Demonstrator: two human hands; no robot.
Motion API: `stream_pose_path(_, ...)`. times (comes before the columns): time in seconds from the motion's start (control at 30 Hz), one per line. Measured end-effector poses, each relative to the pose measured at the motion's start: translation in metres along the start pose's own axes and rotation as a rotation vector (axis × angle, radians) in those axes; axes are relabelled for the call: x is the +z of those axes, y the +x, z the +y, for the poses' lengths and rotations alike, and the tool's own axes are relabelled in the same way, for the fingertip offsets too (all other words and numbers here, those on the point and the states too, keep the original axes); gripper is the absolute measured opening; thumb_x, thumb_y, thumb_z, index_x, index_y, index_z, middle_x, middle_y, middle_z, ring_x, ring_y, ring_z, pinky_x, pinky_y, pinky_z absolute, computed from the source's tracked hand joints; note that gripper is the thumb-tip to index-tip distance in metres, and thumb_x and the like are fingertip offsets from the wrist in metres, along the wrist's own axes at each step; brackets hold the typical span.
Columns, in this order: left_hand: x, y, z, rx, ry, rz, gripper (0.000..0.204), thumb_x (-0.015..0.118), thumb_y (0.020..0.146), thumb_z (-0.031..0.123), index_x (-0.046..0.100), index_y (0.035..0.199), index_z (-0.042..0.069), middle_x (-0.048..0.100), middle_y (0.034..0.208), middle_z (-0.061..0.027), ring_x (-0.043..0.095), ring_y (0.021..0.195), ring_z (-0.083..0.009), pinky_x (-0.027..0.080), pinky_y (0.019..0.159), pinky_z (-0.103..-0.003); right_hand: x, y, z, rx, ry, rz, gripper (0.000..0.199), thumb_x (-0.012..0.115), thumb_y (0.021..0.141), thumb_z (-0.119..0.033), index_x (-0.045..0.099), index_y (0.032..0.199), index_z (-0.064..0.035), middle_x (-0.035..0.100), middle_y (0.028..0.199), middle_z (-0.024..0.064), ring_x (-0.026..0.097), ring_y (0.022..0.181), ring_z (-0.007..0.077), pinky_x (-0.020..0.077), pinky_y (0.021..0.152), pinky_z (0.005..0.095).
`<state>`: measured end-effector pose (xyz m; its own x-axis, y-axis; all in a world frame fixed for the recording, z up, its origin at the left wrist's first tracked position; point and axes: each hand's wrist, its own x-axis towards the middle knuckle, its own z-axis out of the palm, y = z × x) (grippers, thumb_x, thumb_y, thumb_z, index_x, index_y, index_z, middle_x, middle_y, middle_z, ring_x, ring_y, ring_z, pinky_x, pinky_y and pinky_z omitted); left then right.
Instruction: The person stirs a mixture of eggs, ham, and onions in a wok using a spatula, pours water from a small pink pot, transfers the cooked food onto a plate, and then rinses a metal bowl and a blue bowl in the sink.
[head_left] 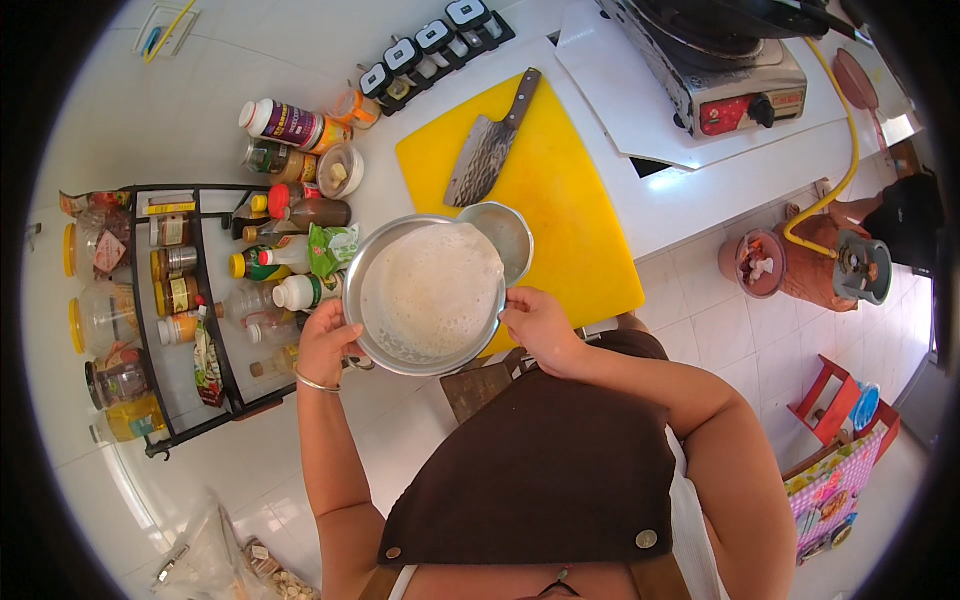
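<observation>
Both of my hands hold a round metal bowl (428, 369) above the near edge of the counter. Inside it is a pale, frothy mixture (425, 285), bubbly around its lower edge. My left hand (333, 342) grips the bowl's lower left side, with a bangle on the wrist. On the opposite side, the fingers of my right hand (543, 325) pinch the rim. A smaller metal bowl (518, 245) sits just beyond, partly covered by the held one. Behind that, a cleaver (487, 155) lies on a yellow cutting board (570, 200).
Bottles and jars crowd a black rack (195, 300) at left. Spice boxes (435, 48) line the wall. A gas stove (750, 100) with a black pan stands at far right. Its yellow hose (850, 170) runs down toward a gas cylinder (862, 268) beside a bucket (752, 265).
</observation>
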<state>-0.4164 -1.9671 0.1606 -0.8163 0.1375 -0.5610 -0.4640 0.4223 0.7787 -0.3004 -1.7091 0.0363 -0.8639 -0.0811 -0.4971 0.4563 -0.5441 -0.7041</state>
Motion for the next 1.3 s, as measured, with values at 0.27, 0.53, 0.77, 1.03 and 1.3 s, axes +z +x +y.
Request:
stream_pose_path(0.27,0.001,-0.004,0.003,0.0,-0.014,0.006,0.025,0.06,0.075,0.004,0.055,0.1,0.0,0.064,0.083,-0.0075,0.063,0.064,-0.0146,0.053,0.052,-0.026,0.002,-0.004,-0.003,0.008,0.026,-0.016,0.02,0.051,0.084,0.0,0.059,0.103,0.0035,0.047,0.067,-0.0026,0.038,0.054,0.0045,0.0296,0.048,0.0211)
stream_pose_path(0.53,0.002,-0.007,0.002,0.001,-0.018,0.006,0.025,0.059,0.075,0.004,0.055,0.1,0.0,0.064,0.083,-0.0073,0.063,0.065,-0.0145,0.053,0.053,-0.026,0.003,-0.006,-0.003,0.018,0.036,-0.021,0.018,0.051,0.085,0.0,0.059,0.1,0.0033,0.047,0.068,-0.0021,0.038,0.054,0.0049,0.0294,0.048,0.0213)
stream_pose_path(0.77,-0.001,-0.007,-0.004,0.004,-0.033,0.006,0.026,0.06,0.076,0.004,0.055,0.101,0.001,0.064,0.084,-0.0065,0.063,0.066,-0.0137,0.052,0.055,-0.025,0.005,-0.006,-0.004,0.017,0.04,-0.026,0.018,0.052,0.085,-0.001,0.058,0.102,0.0034,0.047,0.068,-0.0022,0.038,0.054,0.0044,0.0294,0.048,0.021)
stream_pose_path(1.03,-0.011,-0.002,-0.037,0.022,-0.123,-0.013,0.027,0.06,0.076,0.004,0.056,0.102,0.002,0.065,0.087,-0.0064,0.063,0.069,-0.0152,0.054,0.057,-0.027,0.005,-0.005,0.0,-0.099,-0.192,0.016,0.013,0.054,0.083,-0.004,0.059,0.093,0.0021,0.046,0.065,0.0004,0.04,0.058,0.0082,0.034,0.053,0.026)
stream_pose_path(1.3,-0.015,-0.003,-0.079,-0.005,-0.217,-0.039,0.028,0.061,0.077,0.006,0.056,0.104,0.003,0.064,0.092,-0.0058,0.064,0.077,-0.017,0.055,0.062,-0.031,0.016,-0.014,-0.011,-0.256,-0.391,0.034,0.016,0.055,0.082,-0.005,0.059,0.096,0.0011,0.047,0.064,0.004,0.042,0.059,0.0117,0.0382,0.056,0.0289)
